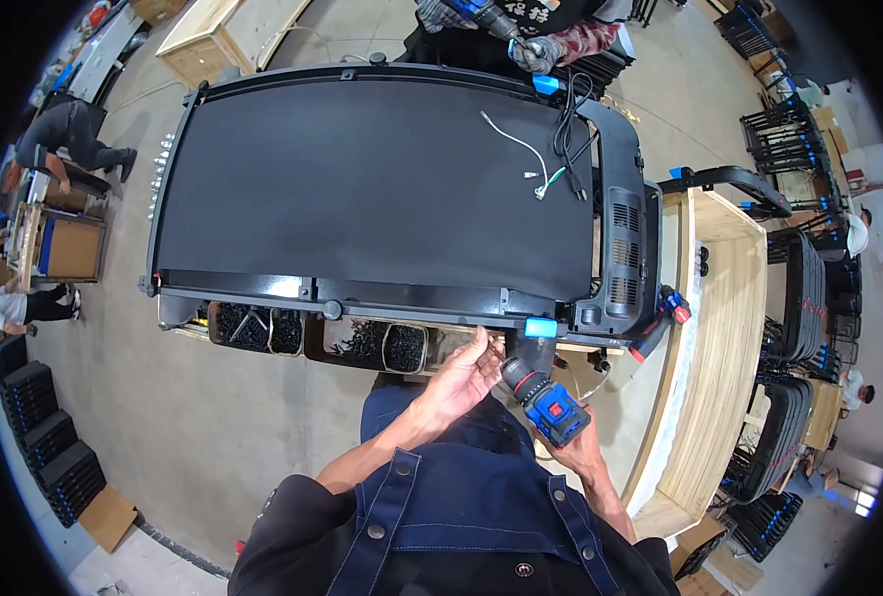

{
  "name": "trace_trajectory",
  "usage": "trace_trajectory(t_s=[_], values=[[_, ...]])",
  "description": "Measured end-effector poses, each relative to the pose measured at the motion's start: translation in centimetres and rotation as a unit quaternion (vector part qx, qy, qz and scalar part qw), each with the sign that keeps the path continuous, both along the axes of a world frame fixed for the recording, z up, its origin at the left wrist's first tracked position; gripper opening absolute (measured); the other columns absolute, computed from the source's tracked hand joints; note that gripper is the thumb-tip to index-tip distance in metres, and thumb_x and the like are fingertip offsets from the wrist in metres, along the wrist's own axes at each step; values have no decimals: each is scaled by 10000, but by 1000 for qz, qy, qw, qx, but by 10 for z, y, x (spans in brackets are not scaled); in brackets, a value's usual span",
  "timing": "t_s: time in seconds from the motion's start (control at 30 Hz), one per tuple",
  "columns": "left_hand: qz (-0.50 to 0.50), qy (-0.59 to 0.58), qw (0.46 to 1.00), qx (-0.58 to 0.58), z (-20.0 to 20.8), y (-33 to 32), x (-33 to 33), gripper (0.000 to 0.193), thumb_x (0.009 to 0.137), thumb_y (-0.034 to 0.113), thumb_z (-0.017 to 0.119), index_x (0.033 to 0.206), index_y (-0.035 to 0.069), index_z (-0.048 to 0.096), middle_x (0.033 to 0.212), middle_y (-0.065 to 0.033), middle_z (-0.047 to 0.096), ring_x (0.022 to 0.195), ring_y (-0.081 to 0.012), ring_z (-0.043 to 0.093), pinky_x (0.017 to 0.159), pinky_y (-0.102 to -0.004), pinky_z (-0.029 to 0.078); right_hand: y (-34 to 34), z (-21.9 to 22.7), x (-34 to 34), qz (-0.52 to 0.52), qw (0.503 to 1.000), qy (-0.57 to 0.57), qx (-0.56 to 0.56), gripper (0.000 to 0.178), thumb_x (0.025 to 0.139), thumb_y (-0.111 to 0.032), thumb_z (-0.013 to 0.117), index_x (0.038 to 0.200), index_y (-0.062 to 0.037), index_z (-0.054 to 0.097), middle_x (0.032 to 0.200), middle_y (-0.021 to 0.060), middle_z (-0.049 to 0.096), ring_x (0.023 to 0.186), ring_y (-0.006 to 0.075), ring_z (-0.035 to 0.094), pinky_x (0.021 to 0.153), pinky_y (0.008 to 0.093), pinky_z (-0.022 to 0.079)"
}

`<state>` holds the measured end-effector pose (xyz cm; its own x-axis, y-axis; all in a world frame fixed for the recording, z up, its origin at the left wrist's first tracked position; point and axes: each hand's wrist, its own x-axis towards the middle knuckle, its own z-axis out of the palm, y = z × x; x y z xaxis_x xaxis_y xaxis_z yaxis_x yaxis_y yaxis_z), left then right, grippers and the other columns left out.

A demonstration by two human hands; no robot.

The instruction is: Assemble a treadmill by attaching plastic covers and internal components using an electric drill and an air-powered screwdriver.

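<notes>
At the lower center of the frame, our right hand (575,443) is wrapped around a blue-and-black drill (555,409), its nose angled up and left. Just beside that nose, our left hand (463,375) rises toward the near rail (412,298), thumb and fingers drawn narrow; whether they pinch a small part, we cannot tell. Doing this step well, we judge, means keeping those fingertips clear of the turning nose, lining the drill up straight and pressing steadily.

Under the rail, left of center, a left bin (253,351) holds small black pieces, likely screws, and a pale metal piece; a right bin (426,349) is heaped with similar black pieces, more lying loose beside it.

The treadmill (362,184) itself fills the middle of the frame, a black cable (565,127) lying on its upper right. At right stands an open wooden crate (725,338), bare wood showing inside. At top center, across from us, a co-worker's gloved hand (537,56) is beside another drill (485,14); a second wooden crate (201,45) stands at upper left.
</notes>
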<state>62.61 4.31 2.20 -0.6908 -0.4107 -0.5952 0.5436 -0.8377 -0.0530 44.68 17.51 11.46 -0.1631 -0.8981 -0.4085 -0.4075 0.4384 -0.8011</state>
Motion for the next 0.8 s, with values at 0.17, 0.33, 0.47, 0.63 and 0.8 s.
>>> trace_trajectory(t_s=[0.17,0.33,0.47,0.63,0.8], values=[[-74,-110,982,-137,4,-6,4,290,932,406,692,918,117,675,816,20,680,705,-74,633,685,-249,549,-2,4,-4,14,1000,27,0,377,747,-47,786,1097,7,653,992,97,710,852,155,669,796,311,544],[-56,42,997,-40,-12,-11,-4,331,955,441,653,1003,114,671,877,22,673,794,-76,638,745,-277,549,-18,20,-2,32,997,65,22,308,778,-92,789,1051,-12,672,916,76,705,818,156,665,761,314,538],[-68,41,995,-65,5,-11,-14,387,954,422,665,1074,54,663,957,-28,683,853,-116,662,777,-272,570,-56,26,-20,24,996,84,32,347,748,-76,785,1066,-13,662,930,91,689,848,194,654,802,337,528],[-79,95,990,-62,-11,-8,-24,321,971,353,664,1050,42,675,952,-30,691,859,-121,665,786,-265,571,-118,44,-30,118,962,176,171,363,744,-108,751,1069,5,636,867,170,688,831,304,688,788,397,533],[-71,56,995,-34,-20,-10,-26,320,972,355,667,1034,41,677,928,-24,689,818,-121,660,740,-253,563,-142,45,-26,156,946,216,182,345,728,-81,769,1036,4,638,793,141,676,713,252,638,723,387,535]])
